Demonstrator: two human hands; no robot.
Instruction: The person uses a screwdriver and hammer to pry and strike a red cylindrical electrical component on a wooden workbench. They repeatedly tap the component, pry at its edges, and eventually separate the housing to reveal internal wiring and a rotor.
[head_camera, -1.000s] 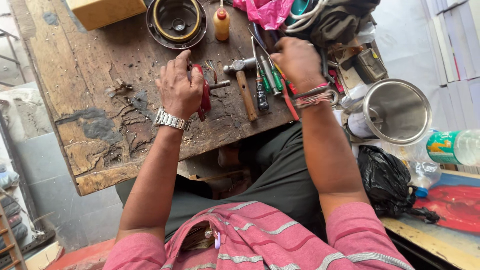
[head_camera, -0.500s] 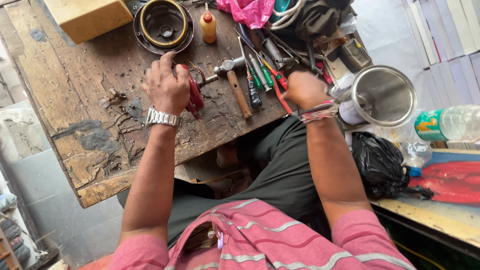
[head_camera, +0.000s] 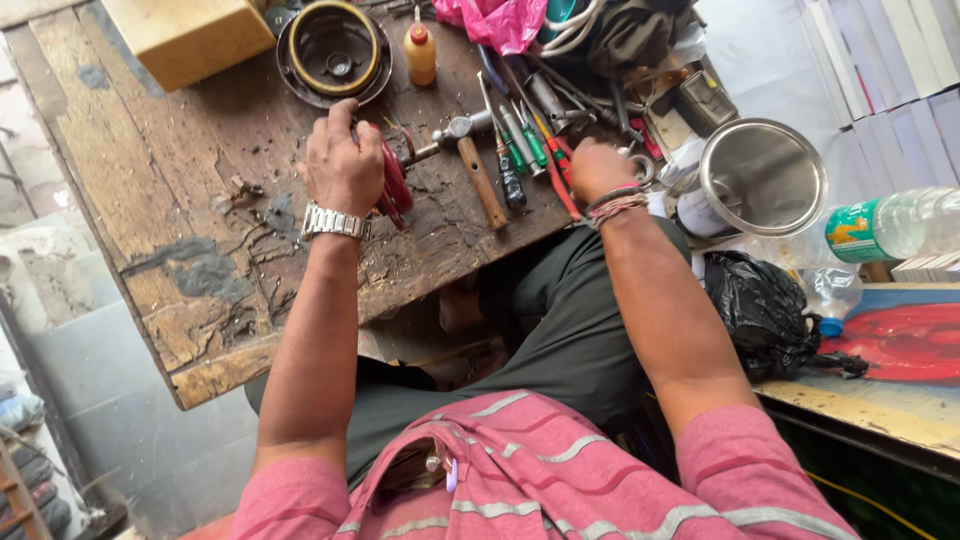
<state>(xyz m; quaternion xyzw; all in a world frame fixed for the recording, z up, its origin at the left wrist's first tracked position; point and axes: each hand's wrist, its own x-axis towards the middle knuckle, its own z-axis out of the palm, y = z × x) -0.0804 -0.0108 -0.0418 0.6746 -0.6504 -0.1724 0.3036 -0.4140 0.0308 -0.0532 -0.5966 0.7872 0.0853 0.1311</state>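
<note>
One red-handled tool (head_camera: 396, 185) under the left hand (head_camera: 343, 162), touching it.

Right hand (head_camera: 597, 168) off screwdriver pile (head_camera: 525, 150), now nearer table edge, by red-handled pliers (head_camera: 560, 185). Left hand (head_camera: 345, 165) unmoved on red part (head_camera: 395, 185).

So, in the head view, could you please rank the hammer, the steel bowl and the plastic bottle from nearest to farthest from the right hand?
From the right hand:
1. Hammer, on its left on the bench.
2. Steel bowl, on its right.
3. Plastic bottle, beyond the bowl, far right.
</note>
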